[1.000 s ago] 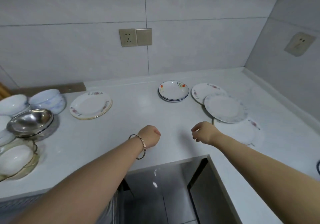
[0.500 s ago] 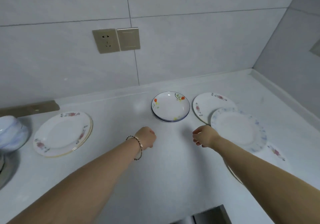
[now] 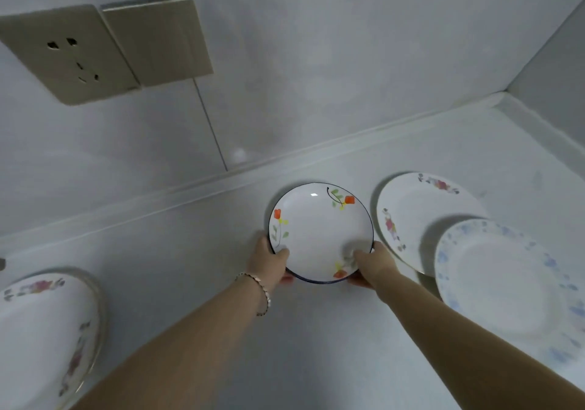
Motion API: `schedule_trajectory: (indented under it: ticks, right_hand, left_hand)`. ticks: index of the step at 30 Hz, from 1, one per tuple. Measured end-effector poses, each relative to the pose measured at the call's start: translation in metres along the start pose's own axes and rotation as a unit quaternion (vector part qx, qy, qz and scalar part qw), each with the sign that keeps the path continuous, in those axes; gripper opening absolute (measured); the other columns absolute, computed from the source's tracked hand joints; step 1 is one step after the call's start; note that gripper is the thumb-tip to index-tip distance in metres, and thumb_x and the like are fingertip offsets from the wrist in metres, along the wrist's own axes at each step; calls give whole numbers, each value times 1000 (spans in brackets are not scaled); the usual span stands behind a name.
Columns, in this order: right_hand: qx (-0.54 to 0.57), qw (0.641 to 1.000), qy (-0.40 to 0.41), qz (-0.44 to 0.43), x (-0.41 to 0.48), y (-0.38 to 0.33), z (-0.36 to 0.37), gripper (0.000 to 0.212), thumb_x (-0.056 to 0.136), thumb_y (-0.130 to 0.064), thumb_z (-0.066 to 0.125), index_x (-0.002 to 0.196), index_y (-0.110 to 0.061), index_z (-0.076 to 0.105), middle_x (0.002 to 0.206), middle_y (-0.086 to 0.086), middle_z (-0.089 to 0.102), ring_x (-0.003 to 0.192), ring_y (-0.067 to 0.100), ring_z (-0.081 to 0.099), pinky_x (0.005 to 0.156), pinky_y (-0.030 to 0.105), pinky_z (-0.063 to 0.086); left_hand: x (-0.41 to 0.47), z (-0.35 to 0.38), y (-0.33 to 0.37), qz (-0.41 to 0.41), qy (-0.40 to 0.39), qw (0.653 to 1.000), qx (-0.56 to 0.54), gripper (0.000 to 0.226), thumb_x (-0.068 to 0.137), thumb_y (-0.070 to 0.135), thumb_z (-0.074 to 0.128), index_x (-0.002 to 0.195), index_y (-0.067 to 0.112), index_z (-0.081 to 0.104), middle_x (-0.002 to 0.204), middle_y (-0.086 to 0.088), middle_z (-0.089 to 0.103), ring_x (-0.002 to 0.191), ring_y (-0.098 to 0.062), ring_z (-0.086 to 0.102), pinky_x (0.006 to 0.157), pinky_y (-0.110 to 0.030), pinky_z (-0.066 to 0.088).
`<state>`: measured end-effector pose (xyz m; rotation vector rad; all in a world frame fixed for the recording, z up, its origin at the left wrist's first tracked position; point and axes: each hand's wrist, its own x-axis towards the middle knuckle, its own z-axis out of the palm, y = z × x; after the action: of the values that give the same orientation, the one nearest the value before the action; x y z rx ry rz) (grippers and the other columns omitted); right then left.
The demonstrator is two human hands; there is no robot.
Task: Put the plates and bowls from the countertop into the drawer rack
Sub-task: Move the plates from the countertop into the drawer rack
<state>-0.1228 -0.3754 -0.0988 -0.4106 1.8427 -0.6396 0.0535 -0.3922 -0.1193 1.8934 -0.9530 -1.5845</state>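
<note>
A small white dish with a dark blue rim and orange flowers (image 3: 319,229) sits near the back wall on the white countertop (image 3: 196,257). It looks like the top of a short stack. My left hand (image 3: 269,260) grips its left rim, thumb on top and fingers underneath. My right hand (image 3: 370,267) holds the lower right rim the same way. To the right lies a white plate with pink flowers (image 3: 421,210), partly covered by a plate with a pale blue pattern (image 3: 506,279). The drawer rack is out of view.
A floral plate with a gold edge (image 3: 47,333) lies at the lower left, atop another. The tiled back wall carries a socket (image 3: 66,51) and a blank cover plate (image 3: 155,39). The side wall (image 3: 550,61) closes the counter on the right.
Both hands reached forward from over the counter and closed on the flowered dish's rim. The camera moved in closer, so the bowls at the left and the counter's front edge dropped out of view.
</note>
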Motion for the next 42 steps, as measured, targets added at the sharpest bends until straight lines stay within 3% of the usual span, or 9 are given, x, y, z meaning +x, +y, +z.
schedule_trajectory:
  ticks: [3, 8, 13, 17, 22, 25, 28, 35, 42]
  right_hand:
    - [47, 999, -18, -15, 3, 6, -3, 38, 88, 6, 44, 124, -6, 50, 110, 19, 59, 96, 39, 64, 52, 32, 59]
    - [105, 993, -44, -12, -29, 24, -17, 44, 91, 7, 41, 132, -8, 47, 106, 19, 59, 74, 30, 63, 42, 24, 56]
    - [98, 991, -87, -40, -88, 57, -46, 41, 93, 2, 47, 134, -5, 45, 101, 22, 61, 65, 24, 62, 45, 24, 57]
    - [80, 988, -109, -72, -128, 89, -69, 42, 93, -2, 51, 134, -5, 44, 100, 22, 62, 64, 25, 62, 45, 23, 58]
    - [51, 983, -140, -110, -186, 151, -102, 43, 93, -1, 50, 135, -7, 43, 102, 23, 61, 65, 27, 62, 48, 25, 57]
    - [19, 979, -165, -120, -222, 193, -117, 47, 94, -1, 49, 140, -8, 39, 115, 26, 61, 80, 34, 63, 57, 29, 57]
    - [-41, 973, -184, -132, -260, 236, -124, 48, 95, -5, 50, 141, -10, 38, 123, 24, 61, 91, 36, 66, 61, 32, 56]
    - [-115, 957, -246, -101, -323, 332, -95, 49, 95, -4, 48, 142, -11, 37, 113, 20, 63, 74, 30, 66, 52, 28, 59]
    - [-136, 945, -290, -61, -373, 413, -18, 45, 94, -4, 51, 138, -6, 41, 108, 23, 63, 72, 28, 64, 49, 28, 58]
  left_hand:
    - [3, 0, -2, 12, 2, 999, -35, 29, 85, 0, 44, 103, 22, 47, 100, -3, 61, 94, -34, 61, 59, -40, 59]
    - [-33, -3, -10, 2, -17, 999, -44, 34, 88, -4, 40, 119, 11, 44, 116, -10, 58, 94, -35, 63, 51, -32, 59]
    - [-109, -7, -33, -20, -17, 996, -91, 34, 90, -5, 42, 108, 23, 39, 92, -2, 59, 70, -25, 64, 53, -33, 58]
    - [-169, -1, -60, -28, 12, 991, -128, 41, 89, -5, 42, 119, 22, 36, 83, -4, 58, 65, -27, 63, 50, -31, 58]
    - [-264, 12, -113, -2, 48, 987, -154, 48, 89, -5, 43, 131, 17, 35, 92, -9, 58, 65, -26, 62, 53, -32, 58]
    - [-329, 17, -153, 5, 67, 983, -169, 48, 90, -4, 46, 131, 18, 35, 110, -12, 56, 78, -28, 64, 65, -38, 59]
    - [-392, 15, -196, -1, 89, 975, -204, 45, 90, -4, 47, 126, 20, 37, 117, -13, 53, 83, -27, 64, 60, -36, 61]
    - [-481, -30, -292, -73, 106, 964, -232, 38, 83, -12, 49, 105, 17, 38, 100, -12, 56, 82, -34, 63, 67, -43, 58]
    - [-522, -109, -381, -147, 127, 955, -225, 41, 83, -15, 47, 110, 13, 35, 96, -11, 53, 72, -28, 61, 47, -33, 58]
